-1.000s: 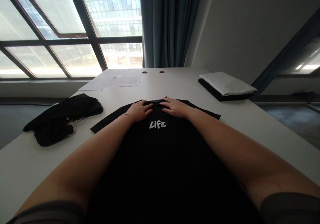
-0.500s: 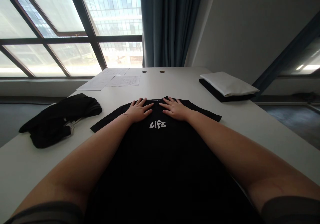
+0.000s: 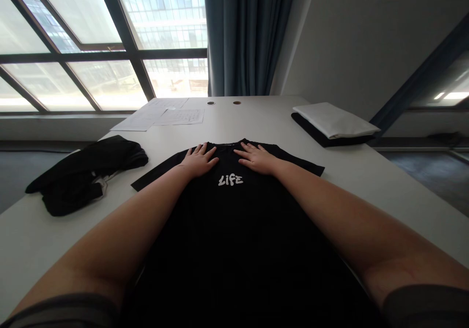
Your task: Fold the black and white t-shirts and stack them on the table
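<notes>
A black T-shirt [image 3: 230, 230] with white "Life" lettering lies spread flat in front of me, its collar at the far end and its short sleeves out to both sides. My left hand [image 3: 200, 163] rests on the left shoulder area by the collar, fingers spread and palm down. On the other side of the collar, my right hand [image 3: 257, 159] lies flat on the cloth, its fingers apart too. Neither hand grips the fabric. The near end of the shirt runs out of view at the bottom.
The shirt is on a white table [image 3: 366, 181]. To the left sits a crumpled black garment [image 3: 88, 171]. Sheets of paper [image 3: 179, 117] lie at the far left. A folded white cloth [image 3: 333, 119] is stacked on a folded black one [image 3: 315, 131] at the right.
My left hand has slid slightly left, away from the collar. My right hand stays almost where it was, and the shirt looks unchanged.
</notes>
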The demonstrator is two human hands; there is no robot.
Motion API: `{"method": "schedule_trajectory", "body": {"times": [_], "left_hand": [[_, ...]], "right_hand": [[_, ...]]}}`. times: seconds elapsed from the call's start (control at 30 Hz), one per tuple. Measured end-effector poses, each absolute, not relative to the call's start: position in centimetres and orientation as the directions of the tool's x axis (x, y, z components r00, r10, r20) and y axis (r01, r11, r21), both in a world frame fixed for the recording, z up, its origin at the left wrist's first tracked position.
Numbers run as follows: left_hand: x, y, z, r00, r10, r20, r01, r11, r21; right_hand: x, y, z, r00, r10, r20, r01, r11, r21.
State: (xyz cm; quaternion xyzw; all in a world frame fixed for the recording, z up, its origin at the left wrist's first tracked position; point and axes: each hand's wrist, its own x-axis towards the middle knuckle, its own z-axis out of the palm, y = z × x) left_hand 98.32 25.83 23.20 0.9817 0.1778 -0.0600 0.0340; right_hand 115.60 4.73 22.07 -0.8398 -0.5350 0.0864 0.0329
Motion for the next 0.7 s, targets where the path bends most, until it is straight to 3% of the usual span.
{"method": "schedule_trajectory", "body": {"times": [0.17, 0.3, 0.7], "left_hand": [[97.2, 24.2, 23.7, 0.888, 0.443, -0.125, 0.44, -0.896, -0.053], [97.0, 23.9, 23.6, 0.852, 0.494, -0.173, 0.499, -0.866, -0.013], [98.0, 28.2, 22.8, 0.891, 0.412, -0.189, 0.431, -0.899, 0.072]], "right_hand": [[115.5, 4.0, 22.0, 0.444, 0.892, -0.083, 0.88, -0.451, -0.15], [115.7, 3.9, 21.8, 0.475, 0.871, -0.126, 0.864, -0.489, -0.119], [119.4, 4.1, 20.4, 0.586, 0.807, -0.078, 0.802, -0.591, -0.086]]}}
